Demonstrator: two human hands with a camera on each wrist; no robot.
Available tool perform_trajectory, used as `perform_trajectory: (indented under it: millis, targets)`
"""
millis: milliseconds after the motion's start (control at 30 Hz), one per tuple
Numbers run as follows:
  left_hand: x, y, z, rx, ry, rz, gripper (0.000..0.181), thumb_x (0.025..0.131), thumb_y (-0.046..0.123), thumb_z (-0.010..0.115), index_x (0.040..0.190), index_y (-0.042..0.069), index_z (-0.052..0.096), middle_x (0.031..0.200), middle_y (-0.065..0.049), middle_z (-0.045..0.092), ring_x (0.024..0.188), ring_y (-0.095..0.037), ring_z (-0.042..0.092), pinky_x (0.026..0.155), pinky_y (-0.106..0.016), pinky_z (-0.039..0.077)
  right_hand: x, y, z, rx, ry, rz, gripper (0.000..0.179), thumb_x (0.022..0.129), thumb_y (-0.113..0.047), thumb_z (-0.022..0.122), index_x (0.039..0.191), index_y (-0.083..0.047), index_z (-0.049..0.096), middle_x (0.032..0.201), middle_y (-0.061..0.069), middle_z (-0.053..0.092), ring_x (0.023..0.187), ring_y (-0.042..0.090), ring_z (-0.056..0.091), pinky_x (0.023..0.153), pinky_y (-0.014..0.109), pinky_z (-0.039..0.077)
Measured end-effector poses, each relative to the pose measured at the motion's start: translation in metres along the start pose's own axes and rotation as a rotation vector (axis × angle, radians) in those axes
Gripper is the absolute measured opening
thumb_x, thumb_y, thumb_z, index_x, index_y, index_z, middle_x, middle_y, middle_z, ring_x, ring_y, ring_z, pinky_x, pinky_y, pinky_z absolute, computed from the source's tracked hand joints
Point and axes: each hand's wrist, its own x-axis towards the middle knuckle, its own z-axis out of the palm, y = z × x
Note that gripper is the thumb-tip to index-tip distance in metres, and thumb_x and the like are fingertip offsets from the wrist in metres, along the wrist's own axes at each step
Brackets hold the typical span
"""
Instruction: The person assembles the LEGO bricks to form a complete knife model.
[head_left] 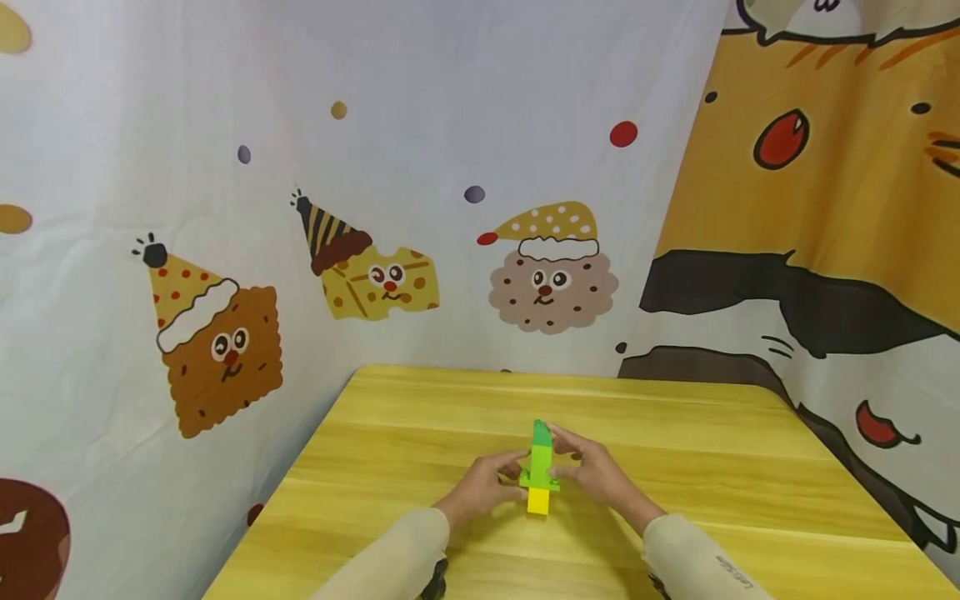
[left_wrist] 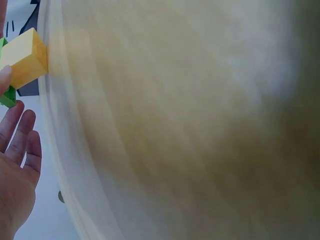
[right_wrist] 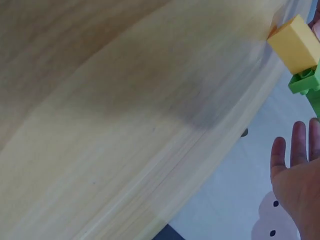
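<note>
A small tower of toy building blocks stands upright between the two hands over the wooden table. It has a yellow block (head_left: 537,501) at the bottom, a flat green piece with studs above it, a light green block (head_left: 541,465), and a darker green sloped block (head_left: 542,433) on top. My left hand (head_left: 486,483) holds the tower from the left, its thumb by the yellow block. From the other side, my right hand (head_left: 597,477) holds it, thumb at the light green block and index finger near the top. In the right wrist view, the outer fingers (right_wrist: 298,142) stretch away from the tower.
The wooden table (head_left: 420,417) has light yellow grain and rounded far corners. Behind it hangs a white cloth (head_left: 420,83) printed with cartoon snacks in party hats. An orange cartoon figure (head_left: 840,192) fills the cloth at the right.
</note>
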Motion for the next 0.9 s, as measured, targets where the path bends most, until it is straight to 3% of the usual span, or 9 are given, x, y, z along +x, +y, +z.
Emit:
perform_trajectory:
  millis: [167, 400, 733, 900]
  targets:
    - [0.003, -0.004, 0.004, 0.026, -0.007, 0.023, 0.068, 0.085, 0.012, 0.079, 0.147, 0.016, 0.05, 0.106, 0.003, 0.065, 0.098, -0.014, 0.062, 0.082, -0.027, 0.053, 0.003, 0.007, -0.002, 0.006, -0.048, 0.021, 0.075, 0.087, -0.015, 0.077, 0.153, -0.019, 0.041, 0.127, 0.011, 0.062, 0.116, 0.038, 0.056, 0.098, 0.062, 0.039]
    - [0.003, -0.006, 0.005, 0.0, -0.05, -0.013, 0.067, 0.086, 0.018, 0.079, 0.147, 0.02, 0.05, 0.113, 0.005, 0.064, 0.103, -0.013, 0.06, 0.085, -0.029, 0.052, 0.003, 0.015, -0.006, 0.034, -0.107, 0.088, 0.075, 0.088, -0.023, 0.076, 0.153, -0.018, 0.04, 0.137, 0.016, 0.055, 0.126, 0.038, 0.048, 0.102, 0.065, 0.033]
    - [0.004, 0.002, -0.006, 0.024, -0.114, -0.051, 0.062, 0.089, 0.029, 0.077, 0.145, 0.019, 0.053, 0.128, -0.005, 0.062, 0.115, -0.023, 0.058, 0.095, -0.041, 0.049, 0.008, 0.017, -0.013, 0.064, -0.214, 0.138, 0.074, 0.092, -0.031, 0.073, 0.154, -0.012, 0.037, 0.149, 0.025, 0.039, 0.138, 0.05, 0.029, 0.103, 0.072, 0.025]
    - [0.007, 0.003, -0.007, 0.027, -0.152, -0.042, 0.055, 0.089, 0.025, 0.076, 0.14, 0.013, 0.058, 0.126, -0.006, 0.062, 0.118, -0.027, 0.058, 0.097, -0.04, 0.049, 0.009, 0.027, -0.01, -0.02, -0.26, 0.11, 0.068, 0.094, -0.032, 0.069, 0.15, -0.004, 0.042, 0.15, 0.028, 0.037, 0.137, 0.052, 0.029, 0.105, 0.071, 0.023]
